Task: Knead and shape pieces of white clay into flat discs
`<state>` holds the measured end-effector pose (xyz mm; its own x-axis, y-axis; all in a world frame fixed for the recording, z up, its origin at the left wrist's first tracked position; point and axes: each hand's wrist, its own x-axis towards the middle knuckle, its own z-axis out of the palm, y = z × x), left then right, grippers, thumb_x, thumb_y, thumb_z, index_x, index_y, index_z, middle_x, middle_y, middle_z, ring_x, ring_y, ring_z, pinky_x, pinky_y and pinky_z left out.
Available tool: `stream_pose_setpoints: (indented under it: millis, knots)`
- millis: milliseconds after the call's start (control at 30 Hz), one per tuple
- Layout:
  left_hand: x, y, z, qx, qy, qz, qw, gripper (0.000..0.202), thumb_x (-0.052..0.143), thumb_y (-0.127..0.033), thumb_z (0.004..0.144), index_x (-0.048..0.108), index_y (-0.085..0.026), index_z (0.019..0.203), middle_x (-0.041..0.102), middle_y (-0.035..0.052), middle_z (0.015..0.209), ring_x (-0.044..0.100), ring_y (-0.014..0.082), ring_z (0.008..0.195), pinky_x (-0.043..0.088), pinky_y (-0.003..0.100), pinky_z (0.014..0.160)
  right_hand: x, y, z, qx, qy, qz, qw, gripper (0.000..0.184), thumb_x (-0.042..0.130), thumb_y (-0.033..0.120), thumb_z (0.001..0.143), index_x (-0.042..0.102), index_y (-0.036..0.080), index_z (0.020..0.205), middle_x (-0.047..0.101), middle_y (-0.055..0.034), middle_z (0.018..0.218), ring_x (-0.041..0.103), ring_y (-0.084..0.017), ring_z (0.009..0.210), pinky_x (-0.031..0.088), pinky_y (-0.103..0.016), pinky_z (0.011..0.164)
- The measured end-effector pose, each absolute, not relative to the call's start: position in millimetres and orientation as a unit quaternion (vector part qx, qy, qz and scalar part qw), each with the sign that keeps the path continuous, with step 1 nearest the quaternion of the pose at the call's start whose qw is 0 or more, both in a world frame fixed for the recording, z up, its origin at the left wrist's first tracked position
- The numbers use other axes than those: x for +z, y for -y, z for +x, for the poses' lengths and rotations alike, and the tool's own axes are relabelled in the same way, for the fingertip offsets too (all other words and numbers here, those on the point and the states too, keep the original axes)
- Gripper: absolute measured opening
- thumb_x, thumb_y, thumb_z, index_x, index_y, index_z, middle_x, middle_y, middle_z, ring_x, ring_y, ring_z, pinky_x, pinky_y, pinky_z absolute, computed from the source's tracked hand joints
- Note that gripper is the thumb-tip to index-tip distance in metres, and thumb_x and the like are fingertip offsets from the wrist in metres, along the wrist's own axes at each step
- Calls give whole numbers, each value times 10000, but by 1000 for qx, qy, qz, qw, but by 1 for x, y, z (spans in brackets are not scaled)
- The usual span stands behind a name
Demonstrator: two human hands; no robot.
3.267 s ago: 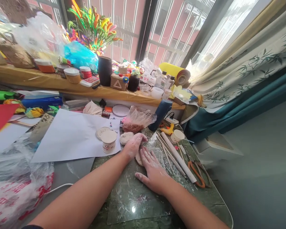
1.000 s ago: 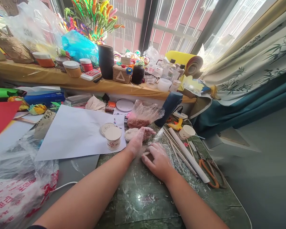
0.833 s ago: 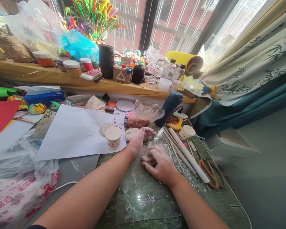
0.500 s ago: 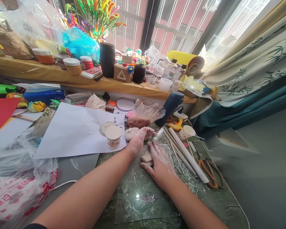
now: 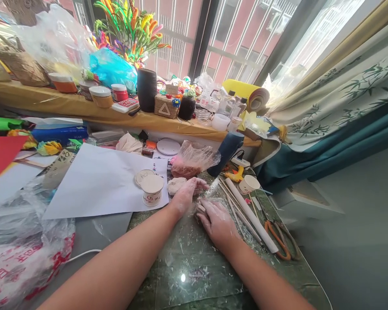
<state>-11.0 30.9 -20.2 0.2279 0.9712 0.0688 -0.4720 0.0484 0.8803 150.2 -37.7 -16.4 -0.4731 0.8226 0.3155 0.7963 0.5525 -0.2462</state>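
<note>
My right hand (image 5: 216,219), dusted white, is curled over a small piece of pale clay (image 5: 200,208) on the green glass-topped table (image 5: 194,271); only the clay's edge shows under the fingers. My left hand (image 5: 186,194) rests just left of it, fingers bent loosely, close to a white clay lump (image 5: 175,185). Whether the left fingers hold anything is hidden. A clear bag of reddish clay (image 5: 190,161) lies just beyond both hands.
A white rolling pin (image 5: 250,214), thin sticks and orange-handled scissors (image 5: 278,240) lie to the right. A lidded paper cup (image 5: 151,190) stands on a white sheet (image 5: 100,181). A dark blue bottle (image 5: 225,148), a small cup (image 5: 248,184) and a cluttered shelf (image 5: 84,111) sit behind.
My right hand went from lying flat on the clay to curling its fingers over it, folding the piece. My left hand stayed beside it. The view shifted slightly.
</note>
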Motion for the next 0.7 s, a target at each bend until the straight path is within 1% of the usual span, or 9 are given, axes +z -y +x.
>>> stream_pose_setpoints:
  millis: [67, 133, 167, 200, 267, 367, 500, 600, 700]
  knots:
    - [-20, -31, -11, 545, -295, 423, 661, 565, 555, -730, 875, 692, -187, 950, 756, 111, 976, 672, 283, 1055, 468, 419, 964, -16, 41, 156, 42, 854, -463, 235, 399, 504, 367, 1019, 603, 174, 1353, 675, -156, 1343, 606, -304, 1255, 474, -484, 1083]
    - [-18, -31, -12, 541, -295, 427, 662, 560, 539, -731, 883, 691, -196, 950, 755, 107, 974, 667, 275, 1054, 466, 414, 965, -16, 43, 158, 49, 853, -460, 243, 399, 588, 420, 972, 641, 193, 1296, 644, -157, 1373, 577, -327, 1282, 459, -509, 1096]
    - [-18, -31, -12, 539, -296, 429, 662, 557, 534, -728, 887, 692, -197, 950, 755, 104, 975, 665, 272, 1056, 464, 412, 967, -15, 43, 159, 57, 851, -462, 242, 407, 618, 432, 952, 648, 203, 1287, 650, -153, 1352, 581, -334, 1267, 464, -518, 1087]
    - [-17, -31, -12, 537, -297, 432, 661, 555, 531, -725, 891, 692, -197, 951, 755, 102, 980, 663, 271, 1059, 462, 411, 971, -15, 43, 159, 70, 848, -467, 242, 421, 628, 433, 943, 642, 214, 1302, 666, -145, 1317, 597, -331, 1235, 475, -519, 1071]
    - [-16, -29, -12, 535, -299, 434, 660, 560, 529, -722, 894, 694, -190, 947, 754, 103, 989, 663, 271, 1062, 460, 410, 977, -15, 41, 159, 101, 832, -483, 253, 442, 575, 393, 973, 590, 231, 1385, 690, -128, 1272, 625, -309, 1188, 490, -509, 1053]
    - [-15, -28, -12, 536, -301, 432, 660, 565, 525, -715, 903, 697, -179, 948, 753, 109, 1002, 665, 271, 1069, 460, 406, 979, -17, 36, 161, 139, 782, -535, 290, 484, 489, 347, 1006, 505, 243, 1478, 674, -122, 1327, 617, -294, 1232, 468, -515, 1085]
    - [-15, -27, -13, 532, -307, 436, 657, 577, 502, -715, 913, 692, -173, 970, 747, 114, 1010, 664, 273, 1076, 466, 407, 976, -20, 32, 165, 204, 721, -571, 336, 451, 565, 390, 956, 592, 236, 1379, 673, -125, 1339, 611, -312, 1254, 451, -524, 1103]
    - [-12, -27, -14, 520, -325, 467, 637, 564, 530, -710, 903, 686, -176, 998, 738, 119, 1050, 653, 280, 1102, 469, 422, 998, -19, 29, 167, 314, 639, -563, 419, 448, 640, 456, 910, 617, 223, 1292, 726, -129, 1217, 682, -304, 1111, 525, -488, 993]
    - [-6, -23, -16, 487, -328, 532, 610, 523, 704, -631, 829, 673, -180, 1092, 716, 131, 1151, 638, 294, 1157, 462, 449, 1047, -11, 26, 165, 462, 481, -525, 528, 480, 764, 491, 829, 622, 221, 1200, 767, -75, 1004, 714, -236, 869, 572, -381, 805]
